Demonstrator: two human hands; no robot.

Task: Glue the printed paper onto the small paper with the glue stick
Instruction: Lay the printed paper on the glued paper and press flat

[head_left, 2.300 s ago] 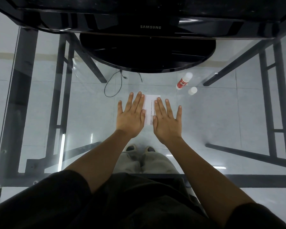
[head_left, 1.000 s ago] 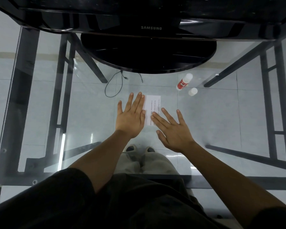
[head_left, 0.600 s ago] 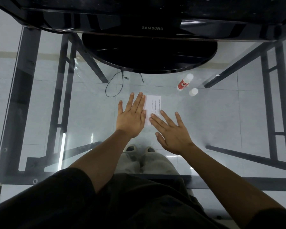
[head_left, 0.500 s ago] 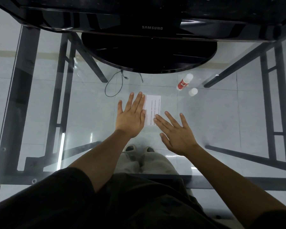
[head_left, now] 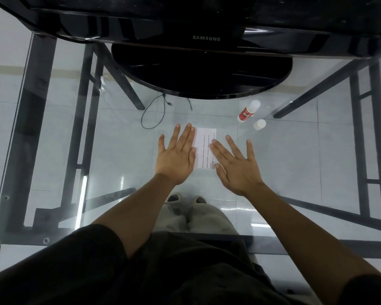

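Observation:
A white printed paper (head_left: 204,148) lies flat on the glass table, with lines of text along its right side. My left hand (head_left: 176,157) rests flat with fingers spread over the paper's left edge. My right hand (head_left: 234,165) lies flat and open on the right, its index finger and thumb over the paper's right edge. A glue stick (head_left: 248,111) with a red label lies uncapped at the back right, and its white cap (head_left: 259,124) stands just beside it. Any smaller paper beneath is hidden from me.
The black base (head_left: 202,75) of a Samsung monitor stands at the back of the glass table (head_left: 123,139). A thin black cable (head_left: 154,113) loops at the back left of the paper. My knees and shoes show through the glass below.
My right hand slid off the paper down and to the right, angled left, then moved back up so its fingertips touch the right edge. My left hand stayed still.

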